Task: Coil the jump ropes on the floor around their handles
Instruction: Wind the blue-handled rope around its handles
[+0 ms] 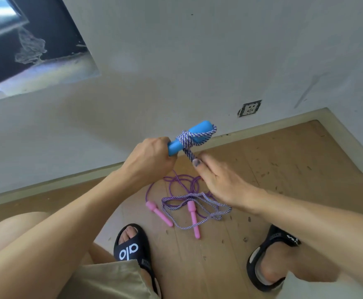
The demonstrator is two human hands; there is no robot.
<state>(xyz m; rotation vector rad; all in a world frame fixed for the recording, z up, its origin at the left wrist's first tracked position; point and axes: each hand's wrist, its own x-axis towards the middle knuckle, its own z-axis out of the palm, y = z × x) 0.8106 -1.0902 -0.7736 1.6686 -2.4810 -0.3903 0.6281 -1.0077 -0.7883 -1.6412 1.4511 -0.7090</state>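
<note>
Left hand (149, 157): curled round lower end of blue handles (189, 138), held up above wooden floor (251, 169). Striped purple-white rope (192, 140) wound a few turns round handles, one loop over top end. Right hand (221, 182): pinching rope strand just below the wraps. Rest of striped rope in loose heap on floor, lying over thin purple rope (176, 180) with two pink handles (158, 213).

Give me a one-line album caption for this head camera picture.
Left hand grips blue handles while right hand winds striped rope around them, pink-handled rope waiting on the floor.
</note>
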